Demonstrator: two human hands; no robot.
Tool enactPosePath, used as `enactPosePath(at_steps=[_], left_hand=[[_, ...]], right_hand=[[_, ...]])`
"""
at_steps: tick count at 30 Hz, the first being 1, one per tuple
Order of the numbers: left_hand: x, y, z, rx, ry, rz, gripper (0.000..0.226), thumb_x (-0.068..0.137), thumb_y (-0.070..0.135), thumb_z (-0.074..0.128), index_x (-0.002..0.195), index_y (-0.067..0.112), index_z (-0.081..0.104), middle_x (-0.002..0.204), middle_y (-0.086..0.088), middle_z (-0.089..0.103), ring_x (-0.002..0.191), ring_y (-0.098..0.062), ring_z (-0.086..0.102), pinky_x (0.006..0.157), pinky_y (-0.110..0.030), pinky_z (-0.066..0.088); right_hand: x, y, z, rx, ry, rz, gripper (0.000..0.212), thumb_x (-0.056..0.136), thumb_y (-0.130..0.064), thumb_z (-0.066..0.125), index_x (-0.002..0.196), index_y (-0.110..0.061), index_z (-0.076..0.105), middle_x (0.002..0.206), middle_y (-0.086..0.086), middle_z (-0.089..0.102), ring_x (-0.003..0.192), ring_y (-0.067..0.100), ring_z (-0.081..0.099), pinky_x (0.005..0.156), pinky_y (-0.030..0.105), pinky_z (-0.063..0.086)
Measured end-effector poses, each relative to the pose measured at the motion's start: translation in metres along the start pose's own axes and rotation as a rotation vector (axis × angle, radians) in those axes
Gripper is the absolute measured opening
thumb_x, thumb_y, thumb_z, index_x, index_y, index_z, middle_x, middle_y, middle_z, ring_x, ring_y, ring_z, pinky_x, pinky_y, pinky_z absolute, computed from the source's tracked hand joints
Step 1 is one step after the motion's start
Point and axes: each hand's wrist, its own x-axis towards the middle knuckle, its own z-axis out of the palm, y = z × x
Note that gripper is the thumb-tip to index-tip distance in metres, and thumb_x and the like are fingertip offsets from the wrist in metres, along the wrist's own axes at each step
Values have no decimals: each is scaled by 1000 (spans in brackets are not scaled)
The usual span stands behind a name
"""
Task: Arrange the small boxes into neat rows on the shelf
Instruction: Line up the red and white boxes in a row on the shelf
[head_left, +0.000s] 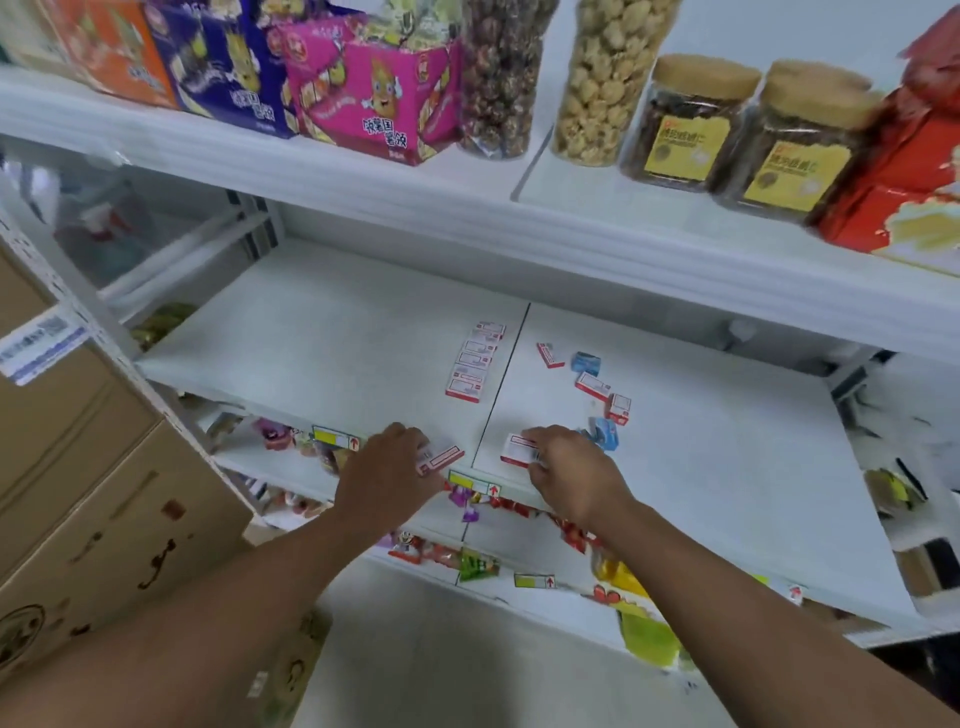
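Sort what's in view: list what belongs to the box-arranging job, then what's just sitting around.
Job:
- row of red-and-white boxes
- scattered red-and-white boxes
- blue boxes
- box in left hand
- box in right hand
- shelf

Not the job:
- jars
- pink carton
- cardboard boxes

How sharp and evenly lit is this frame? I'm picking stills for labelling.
Head view: light is flat and even, with faint shadows. Wide-angle distortion bows the upper shelf. Motion blur smears the jars and red pack at top right; the row of boxes is soft, print unreadable.
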Motion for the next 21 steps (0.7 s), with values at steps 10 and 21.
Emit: enactPosePath(at_steps=[10, 21], left_hand=[[39, 8, 0, 138, -62, -57, 36, 83, 46, 72, 115, 29, 67, 105, 7, 57, 99, -20, 64, 76, -37, 57], [116, -11, 20, 179, -122, 49, 39, 90, 33, 69, 129, 30, 67, 115, 5, 60, 102, -18, 64, 81, -38, 61]], right_hand=[[35, 43, 26, 178, -22, 11, 42, 97, -23, 58, 138, -23, 61, 129, 3, 66, 116, 24, 61, 95, 41, 55], [46, 46, 56, 175, -107, 65, 42, 95, -25, 61, 136, -30, 63, 124, -1, 67, 111, 21, 63, 88, 39, 58]])
